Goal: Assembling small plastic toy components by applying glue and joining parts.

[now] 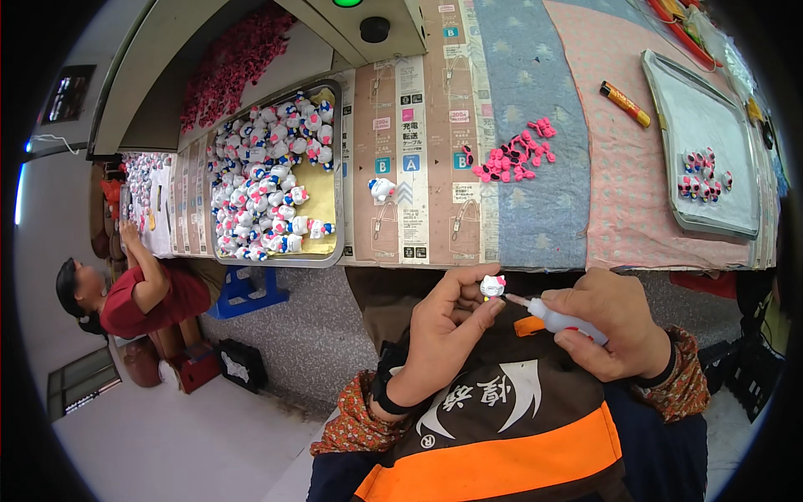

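Observation:
My left hand pinches a small white cat figurine with a pink bow between thumb and fingers, just off the table's near edge. In my right hand is a squeeze bottle, whitish and translucent with a thin nozzle. Its tip points left at the figurine's lower side; whether it touches I cannot tell. Beyond my hands, small pink bow-shaped parts, some with black, lie in a loose heap on the blue cloth. One white and blue figurine lies alone on the printed cardboard.
At left, a metal tray is crowded with white, blue and pink figurines. Another tray at right holds several small figures. A yellow and black tube lies between. A machine housing stands far left; a seated person works beyond it.

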The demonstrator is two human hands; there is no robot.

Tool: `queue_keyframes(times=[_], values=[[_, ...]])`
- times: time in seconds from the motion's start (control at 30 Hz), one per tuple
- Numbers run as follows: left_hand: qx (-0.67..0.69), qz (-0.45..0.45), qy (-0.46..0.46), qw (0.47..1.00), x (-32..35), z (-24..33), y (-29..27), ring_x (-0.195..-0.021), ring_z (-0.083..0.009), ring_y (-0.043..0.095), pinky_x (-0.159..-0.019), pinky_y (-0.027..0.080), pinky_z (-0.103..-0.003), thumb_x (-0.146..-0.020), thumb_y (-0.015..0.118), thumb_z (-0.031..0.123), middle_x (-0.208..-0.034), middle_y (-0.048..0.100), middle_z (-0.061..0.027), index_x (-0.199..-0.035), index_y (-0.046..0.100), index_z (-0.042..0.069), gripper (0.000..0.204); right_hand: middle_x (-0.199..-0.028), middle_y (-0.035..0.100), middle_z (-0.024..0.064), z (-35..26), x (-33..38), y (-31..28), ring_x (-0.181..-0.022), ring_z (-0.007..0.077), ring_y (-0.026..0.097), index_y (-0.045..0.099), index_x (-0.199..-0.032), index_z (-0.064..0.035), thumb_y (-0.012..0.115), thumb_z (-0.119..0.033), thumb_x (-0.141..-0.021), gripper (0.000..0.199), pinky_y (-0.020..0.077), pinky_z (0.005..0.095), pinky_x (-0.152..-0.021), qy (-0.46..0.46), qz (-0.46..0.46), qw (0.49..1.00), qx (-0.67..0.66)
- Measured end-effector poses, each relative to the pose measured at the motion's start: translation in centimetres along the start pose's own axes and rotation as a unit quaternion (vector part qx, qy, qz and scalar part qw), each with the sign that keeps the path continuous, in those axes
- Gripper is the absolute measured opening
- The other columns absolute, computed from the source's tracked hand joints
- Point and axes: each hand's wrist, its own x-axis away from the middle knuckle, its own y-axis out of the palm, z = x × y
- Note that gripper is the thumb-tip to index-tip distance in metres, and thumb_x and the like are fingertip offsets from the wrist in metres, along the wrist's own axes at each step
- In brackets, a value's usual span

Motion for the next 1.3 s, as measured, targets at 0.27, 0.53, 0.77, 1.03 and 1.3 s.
queue_keyframes(times=[0.27,0.53,0.77,1.03,1.3], values=[[-0.008,-0.002,0.006,1.000,0.3,-0.1,-0.1,-0.082,-0.0048,0.061,-0.070,0.050,-0.019,-0.093,0.066,0.000,-0.097,0.065,-0.0028,-0.130,0.058,0.004,0.039,-0.071,0.057,0.0069,-0.5,-0.5,0.4,-0.057,0.0231,0.056,0.066,-0.109,-0.0022,0.078,-0.008,-0.071,0.040,0.0420,0.0341,-0.049,-0.020,0.003,0.999,0.036],[-0.011,-0.017,0.006,1.000,0.4,-0.1,0.0,-0.083,-0.0047,0.061,-0.071,0.050,-0.019,-0.093,0.066,0.001,-0.098,0.066,-0.0027,-0.130,0.057,0.005,0.038,-0.075,0.059,0.0085,-0.8,-0.6,0.6,-0.062,0.0248,0.059,0.065,-0.109,-0.0014,0.077,-0.008,-0.073,0.039,0.0445,0.0353,-0.053,-0.004,-0.010,0.999,0.042],[0.063,-0.043,-0.032,0.997,0.2,0.6,-0.6,-0.099,-0.0106,0.064,-0.079,0.057,-0.025,-0.096,0.062,0.003,-0.110,0.065,-0.0062,-0.133,0.053,0.001,0.038,-0.101,0.063,0.0111,1.4,0.0,-1.5,-0.082,0.0193,0.064,0.058,-0.123,0.0005,0.069,-0.010,-0.088,0.038,0.0514,0.0318,-0.070,0.131,0.073,0.975,-0.166],[0.095,-0.052,-0.017,0.994,-0.4,2.2,-0.7,-0.100,-0.0122,0.062,-0.081,0.058,-0.025,-0.098,0.057,0.002,-0.109,0.061,-0.0081,-0.137,0.050,0.003,0.040,-0.114,0.058,0.0059,6.0,-5.8,-4.6,-0.106,0.0148,0.059,0.050,-0.131,0.0003,0.066,-0.006,-0.089,0.046,0.0465,0.0302,-0.095,0.126,0.276,0.924,-0.232],[0.107,-0.059,-0.020,0.992,-0.4,1.9,-0.9,-0.098,-0.0119,0.062,-0.081,0.058,-0.025,-0.099,0.056,0.003,-0.112,0.061,-0.0093,-0.137,0.049,0.002,0.039,-0.110,0.059,0.0091,10.1,-7.3,-5.5,-0.106,0.0178,0.060,0.051,-0.117,-0.0011,0.062,0.000,-0.083,0.036,0.0462,0.0332,-0.094,0.195,0.243,0.950,-0.032]])
